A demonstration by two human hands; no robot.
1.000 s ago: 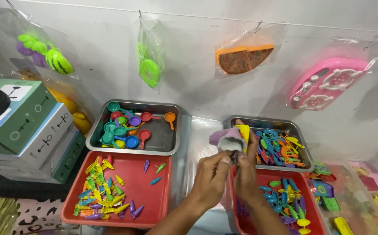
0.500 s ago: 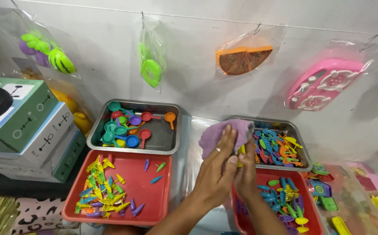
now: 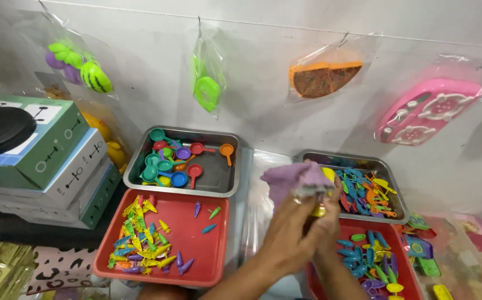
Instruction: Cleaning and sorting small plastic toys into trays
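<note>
left hand (image 3: 290,230) grip pressed on purple cloth (image 3: 292,176), covering yellow toy (image 3: 320,210) | right hand (image 3: 325,215) grip pinching yellow toy, mostly hidden behind left | steel tray of utensils (image 3: 388,176) just right | red tray (image 3: 219,244) left below

Left hand (image 3: 291,236) has slid lower, toward lower centre, fingers now curled over the right hand (image 3: 324,222). Purple cloth (image 3: 294,178), spread flat half a second ago, is bunched again at centre right. Yellow toy (image 3: 325,176) shows more beside it.
</note>
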